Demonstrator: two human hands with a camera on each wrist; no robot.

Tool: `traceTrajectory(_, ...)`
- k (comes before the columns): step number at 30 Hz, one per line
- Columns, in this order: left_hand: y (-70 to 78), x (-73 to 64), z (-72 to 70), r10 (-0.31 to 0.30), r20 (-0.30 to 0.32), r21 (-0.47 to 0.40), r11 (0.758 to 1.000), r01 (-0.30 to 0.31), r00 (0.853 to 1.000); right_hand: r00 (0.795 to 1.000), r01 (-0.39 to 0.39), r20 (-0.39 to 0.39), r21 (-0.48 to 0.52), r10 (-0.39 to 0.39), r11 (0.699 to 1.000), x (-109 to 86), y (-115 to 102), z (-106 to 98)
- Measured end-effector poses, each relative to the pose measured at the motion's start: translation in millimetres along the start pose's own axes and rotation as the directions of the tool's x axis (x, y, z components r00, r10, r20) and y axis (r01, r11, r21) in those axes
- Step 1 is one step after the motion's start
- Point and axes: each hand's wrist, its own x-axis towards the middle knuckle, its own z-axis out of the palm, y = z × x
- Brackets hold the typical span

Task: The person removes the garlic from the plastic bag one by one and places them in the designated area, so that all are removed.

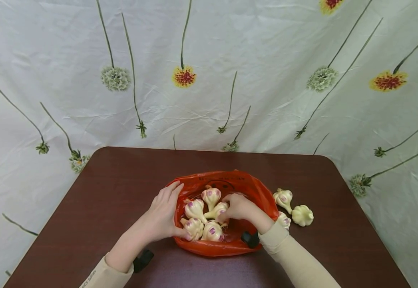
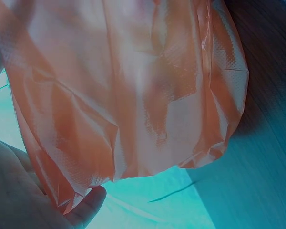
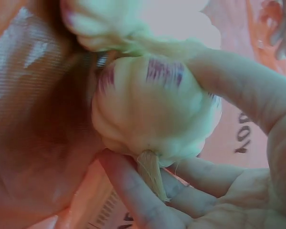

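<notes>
An orange-red plastic bag (image 1: 227, 249) lies with its mouth wide on the table, several garlic bulbs (image 1: 213, 231) inside it. At the bag's left rim my left hand (image 1: 164, 214) grips the plastic. Its thumb reaches in beside the lower-left bulbs; in the left wrist view a fingertip (image 2: 93, 200) shows at the crumpled edge. My right hand (image 1: 240, 209) is inside the bag and holds a white garlic bulb (image 3: 155, 109) with purple streaks, thumb on one side and fingers under its stem end. Other bulbs touch that one.
Three more garlic bulbs (image 1: 302, 215) lie on the table just right of the bag, close to my right forearm. The dark brown table (image 1: 133, 172) has rounded far corners. Behind it hangs a pale cloth (image 1: 209, 104) printed with flowers.
</notes>
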Motion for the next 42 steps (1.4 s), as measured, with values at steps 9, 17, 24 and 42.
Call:
traceTrajectory(9,-0.7,0.3,0.2,-0.006,0.0,-0.002,1.0,0.006,1.0,1.0,0.001,-0.008,0.13,0.0,0.991,-12.5,-2.3,-19.7)
traceTrajectory(17,-1.0,-0.1,-1.0,-0.018,0.007,-0.016,1.0,0.018,1.0,0.998,0.049,-0.041,0.268,-0.039,0.962,-22.3,2.1,-35.9)
traceTrajectory(24,-2.7,0.8,-2.5,0.0,-0.007,-0.016,1.0,0.0,1.0,0.997,0.066,-0.066,0.372,-0.044,0.926,-39.0,4.3,-58.8)
traceTrajectory(42,-2.1,3.6,-2.4,0.003,0.006,-0.023,1.0,-0.003,1.0,0.96,0.044,-0.263,0.487,0.099,0.872,-106.3,54.5,-105.7)
